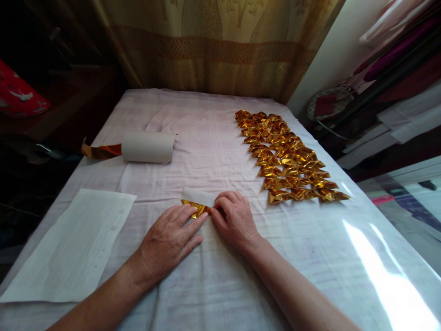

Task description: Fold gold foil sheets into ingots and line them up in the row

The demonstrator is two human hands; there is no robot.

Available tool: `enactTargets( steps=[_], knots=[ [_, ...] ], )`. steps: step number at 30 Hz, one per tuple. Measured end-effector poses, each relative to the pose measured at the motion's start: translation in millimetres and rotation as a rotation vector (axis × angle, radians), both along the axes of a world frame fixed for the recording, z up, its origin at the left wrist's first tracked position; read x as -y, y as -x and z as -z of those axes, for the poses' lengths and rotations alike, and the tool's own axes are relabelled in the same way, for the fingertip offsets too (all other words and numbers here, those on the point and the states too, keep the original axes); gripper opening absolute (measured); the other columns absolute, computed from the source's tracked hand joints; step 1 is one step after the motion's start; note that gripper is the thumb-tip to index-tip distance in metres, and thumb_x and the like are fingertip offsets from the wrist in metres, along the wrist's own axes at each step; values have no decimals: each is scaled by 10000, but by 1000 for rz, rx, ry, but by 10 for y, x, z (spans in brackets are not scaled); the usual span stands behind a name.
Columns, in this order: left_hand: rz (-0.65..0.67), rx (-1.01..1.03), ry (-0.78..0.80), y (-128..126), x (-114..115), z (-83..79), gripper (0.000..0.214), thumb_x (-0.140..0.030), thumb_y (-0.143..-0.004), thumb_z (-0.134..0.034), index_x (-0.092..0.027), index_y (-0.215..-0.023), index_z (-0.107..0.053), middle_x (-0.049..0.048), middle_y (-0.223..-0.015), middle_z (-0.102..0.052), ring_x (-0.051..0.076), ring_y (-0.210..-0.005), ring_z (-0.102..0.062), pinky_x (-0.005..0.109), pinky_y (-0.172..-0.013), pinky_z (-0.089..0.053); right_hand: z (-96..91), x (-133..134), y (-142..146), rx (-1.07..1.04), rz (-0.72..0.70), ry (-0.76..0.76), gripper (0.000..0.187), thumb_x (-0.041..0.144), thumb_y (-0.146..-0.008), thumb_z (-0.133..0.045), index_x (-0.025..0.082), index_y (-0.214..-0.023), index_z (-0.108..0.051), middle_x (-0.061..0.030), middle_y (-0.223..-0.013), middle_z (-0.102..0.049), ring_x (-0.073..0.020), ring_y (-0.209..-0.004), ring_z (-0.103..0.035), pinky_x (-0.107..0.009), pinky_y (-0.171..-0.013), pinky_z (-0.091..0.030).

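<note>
A small strip of gold foil paper (pixel 193 202), white on its back, lies partly folded on the cloth in front of me. My left hand (pixel 172 230) rests flat over its near left part, fingers stretched out and holding nothing. At the strip's right end my right hand (pixel 236 218) has its thumb and fingers pinched on the paper. Under the fingers the edge of the fold is hidden. To the right, rows of folded gold foil pieces (pixel 292 161) lie close together on the cloth.
A pale roll (pixel 148 147) lies at the back left, with a gold foil strip (pixel 103 151) by its left end. A printed paper sheet (pixel 72 243) lies at the left. A patterned curtain (pixel 213 50) hangs behind the cloth-covered surface (pixel 206 119). Clothes (pixel 406 110) hang at the right.
</note>
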State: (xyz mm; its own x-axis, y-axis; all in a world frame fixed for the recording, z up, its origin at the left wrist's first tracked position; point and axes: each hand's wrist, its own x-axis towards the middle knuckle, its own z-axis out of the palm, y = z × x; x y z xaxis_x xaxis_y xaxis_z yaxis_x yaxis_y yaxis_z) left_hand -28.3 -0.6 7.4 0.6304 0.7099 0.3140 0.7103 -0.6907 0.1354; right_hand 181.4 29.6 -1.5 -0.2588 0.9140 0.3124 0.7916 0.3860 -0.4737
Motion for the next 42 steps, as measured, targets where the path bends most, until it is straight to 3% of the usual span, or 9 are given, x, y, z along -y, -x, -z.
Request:
enactTargets(
  steps=[7,14,21,33,42],
  knots=[
    [-12,-41,11,-33,-10,-33,385,-321,-952,-541,-197,-1312,-601,114,-1248,-618,280,-1150,-556,462,-1033,-436,-1,11,16,-13,16,10,111,196,-860,-646,210,-761,-599,-36,-915,-671,-213,-903,-571,-359,-783,-364],
    [-15,-73,2,-40,-7,-34,397,-330,-964,-517,-196,-1332,-586,117,-1251,-624,280,-1166,-562,470,-1050,-425,-1,9,13,-9,10,25,114,289,-868,-671,219,-802,-611,-45,-925,-660,-226,-914,-560,-366,-784,-366],
    [-1,-93,-18,-36,-8,-75,368,-323,-979,-488,-198,-1304,-609,112,-1248,-644,269,-1176,-576,468,-1078,-394,15,-10,4,-14,12,44,82,177,-896,-580,221,-861,-640,-46,-950,-658,-219,-929,-568,-360,-779,-372],
    [-24,-75,43,-69,-19,-87,385,-314,-939,-567,-192,-1302,-605,99,-1215,-657,278,-1133,-586,491,-1057,-406,12,75,10,68,-106,-148,186,158,-911,-577,262,-974,-718,-46,-1026,-678,-214,-948,-555,-357,-791,-363],
    [33,-48,9,12,-46,-104,325,-285,-973,-515,-233,-1274,-626,70,-1240,-660,232,-1171,-577,450,-1114,-356,-42,134,-25,167,-117,-129,212,204,-869,-640,258,-1058,-719,-47,-965,-671,-221,-904,-537,-362,-758,-385]
  ],
)
